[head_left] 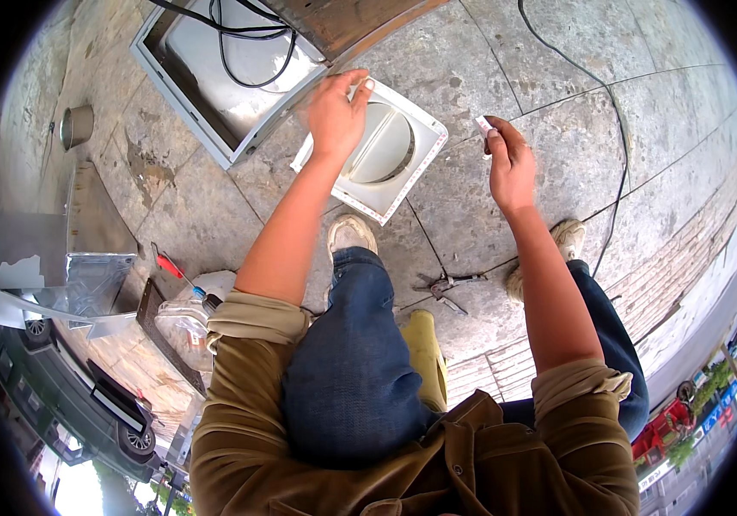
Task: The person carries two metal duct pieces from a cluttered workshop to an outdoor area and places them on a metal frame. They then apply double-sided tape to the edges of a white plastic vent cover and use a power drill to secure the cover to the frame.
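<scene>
My left hand (336, 118) rests at the upper left edge of a white square panel (390, 148), thumb and fingers closed on its rim. The panel has a round flap with a bar across it, and small reddish marks run along its border. It is tilted above the paving, just beyond my left shoe. To the right and apart from the panel, my right hand (514, 170) pinches a small white piece with red marks (484, 126) between thumb and fingers. What kind of thing it is does not show clearly.
An open metal housing (239, 112) with black cable lies far left. Pliers (447, 285) lie between my feet. A red-handled tool (167, 264) lies left, near bent sheet metal (97, 249) and a metal cup (77, 126). A thin cable (619, 129) crosses the paving on the right.
</scene>
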Demonstrator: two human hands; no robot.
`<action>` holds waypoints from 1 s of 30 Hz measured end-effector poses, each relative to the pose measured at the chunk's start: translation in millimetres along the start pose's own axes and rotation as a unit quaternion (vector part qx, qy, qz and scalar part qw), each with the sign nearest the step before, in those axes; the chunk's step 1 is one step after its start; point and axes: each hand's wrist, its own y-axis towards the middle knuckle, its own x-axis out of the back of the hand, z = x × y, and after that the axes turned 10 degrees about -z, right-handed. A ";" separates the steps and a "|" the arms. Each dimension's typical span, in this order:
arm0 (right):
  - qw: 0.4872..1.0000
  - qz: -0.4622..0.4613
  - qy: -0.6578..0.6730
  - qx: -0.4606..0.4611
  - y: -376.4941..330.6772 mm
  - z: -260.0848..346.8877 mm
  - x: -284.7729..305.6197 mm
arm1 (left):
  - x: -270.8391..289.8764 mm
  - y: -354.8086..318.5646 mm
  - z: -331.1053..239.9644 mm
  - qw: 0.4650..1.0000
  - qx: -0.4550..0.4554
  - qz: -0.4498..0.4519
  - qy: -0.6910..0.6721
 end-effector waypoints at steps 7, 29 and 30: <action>0.991 0.034 -0.039 0.121 -12.4 49.5 -16.9 | -4.4 -32.7 -54.8 0.953 0.051 0.218 -0.205; 0.953 0.116 -0.279 0.014 -1.6 18.6 -38.6 | -1.6 38.3 32.0 0.982 -0.068 0.048 0.169; 0.953 0.115 -0.281 0.013 -1.6 16.4 -39.3 | -2.8 38.4 30.6 0.980 -0.078 0.045 0.180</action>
